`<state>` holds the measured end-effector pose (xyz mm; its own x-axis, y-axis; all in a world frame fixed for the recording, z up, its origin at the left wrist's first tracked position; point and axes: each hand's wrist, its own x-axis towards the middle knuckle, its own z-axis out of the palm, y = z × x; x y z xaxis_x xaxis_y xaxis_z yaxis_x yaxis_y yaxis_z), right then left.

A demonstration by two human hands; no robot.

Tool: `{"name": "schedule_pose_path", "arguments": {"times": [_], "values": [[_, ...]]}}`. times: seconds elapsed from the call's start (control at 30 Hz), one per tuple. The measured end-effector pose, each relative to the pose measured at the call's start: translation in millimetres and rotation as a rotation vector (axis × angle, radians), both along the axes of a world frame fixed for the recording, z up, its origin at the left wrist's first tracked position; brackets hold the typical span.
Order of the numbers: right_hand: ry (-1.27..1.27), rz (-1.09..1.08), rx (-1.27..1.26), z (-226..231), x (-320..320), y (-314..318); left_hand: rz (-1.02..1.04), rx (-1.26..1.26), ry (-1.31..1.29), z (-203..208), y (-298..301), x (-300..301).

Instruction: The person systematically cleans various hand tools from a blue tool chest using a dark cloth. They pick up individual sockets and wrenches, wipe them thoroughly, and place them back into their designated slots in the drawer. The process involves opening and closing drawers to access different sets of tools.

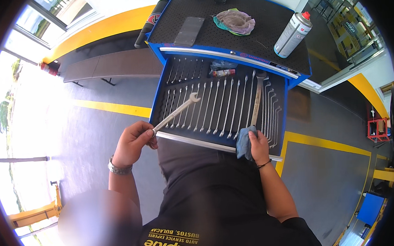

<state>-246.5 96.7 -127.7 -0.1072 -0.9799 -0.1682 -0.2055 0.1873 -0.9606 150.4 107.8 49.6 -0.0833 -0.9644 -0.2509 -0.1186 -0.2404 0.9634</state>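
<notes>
My left hand point(133, 144) is closed around one end of a combination wrench point(177, 111). The wrench slants up and to the right above the open drawer point(193, 142), its open-jaw end uppermost. At the drawer's front right, my right hand point(260, 148) grips a crumpled blue cloth point(243, 145). Just beyond the cloth lies a large wrench point(257, 100), its lower end partly hidden by it. Several combination wrenches point(215, 107) lie side by side in the drawer, with smaller ones in a row behind. Bent ring wrenches point(273, 115) lie along the right side.
The blue tool cabinet's black top point(253, 2) carries a spray can point(291, 37) with a red cap, a crumpled rag point(235, 22) and a dark flat panel point(189, 31). A small red-and-white tube point(224, 72) lies in the drawer. A long bench point(115, 66) stands to the left.
</notes>
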Motion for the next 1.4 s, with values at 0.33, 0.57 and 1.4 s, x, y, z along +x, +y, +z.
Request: {"name": "schedule_pose_path", "arguments": {"times": [0.33,0.57,1.4], "values": [[-0.002,0.036,-0.02,-11.3,-7.2,-1.6,-0.262,-0.327,0.517,51.3,21.3,-72.6],[0.108,0.042,-0.077,-1.6,-5.2,1.2,-0.332,-0.441,0.497,60.5,13.9,-93.3],[0.083,0.033,-0.005,-0.8,-4.6,-0.7,-0.328,-1.7,-0.388,66.9,3.0,-111.4]]}}
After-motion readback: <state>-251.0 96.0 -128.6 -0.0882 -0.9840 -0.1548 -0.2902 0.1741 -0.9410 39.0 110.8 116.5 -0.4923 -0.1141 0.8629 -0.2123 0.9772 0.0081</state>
